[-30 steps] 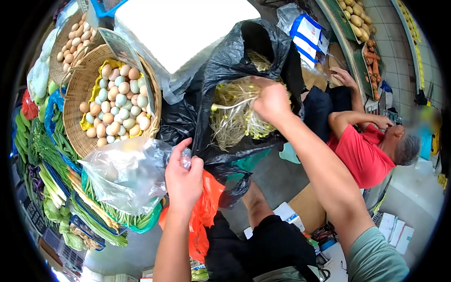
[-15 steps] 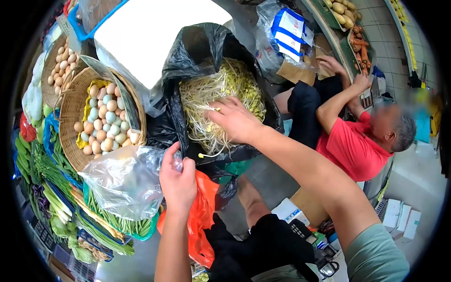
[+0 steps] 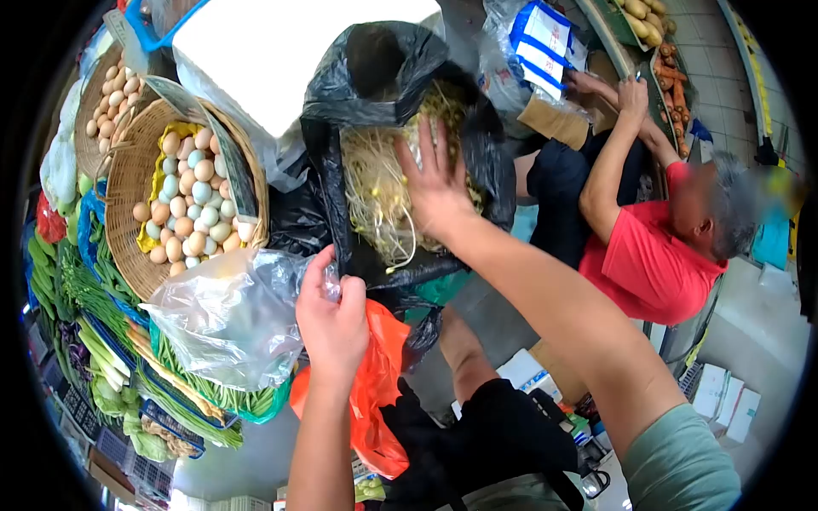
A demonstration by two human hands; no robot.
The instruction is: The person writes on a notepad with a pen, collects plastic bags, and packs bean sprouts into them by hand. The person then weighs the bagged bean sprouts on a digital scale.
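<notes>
Spreads the right hand (image 3: 434, 186) wide and palm down on the sprouts (image 3: 371, 192), probably to bring as many strands as possible under the fingers; shows nothing clasped, though cannot tell about strands under the palm. Finds the sprouts heaped inside the black bag (image 3: 501, 187), between the white box (image 3: 256, 72) on the left and the seated person in red (image 3: 658, 264) on the right. Keeps the left hand (image 3: 332, 319) just beside the bag's near left corner, half curled, with forefinger and thumb apart and with the transparent bag (image 3: 226, 324) spread out beside the fingers, perhaps for closeness to the heap. Cannot tell the firmness of any hold there, nor the support of the orange bag (image 3: 379, 396) draped just below. Meets crumpled plastic all around the heap, with a tall fold arched over the far side, likely an obstacle to a higher reach from there. Passes the right forearm over the near right rim, above the floor (image 3: 498, 328) and the wearer's bare leg (image 3: 464, 353), seemingly the roomiest way in and out. Has tighter room on the left, with the basket of eggs (image 3: 125, 198) near the transparent bag.
</notes>
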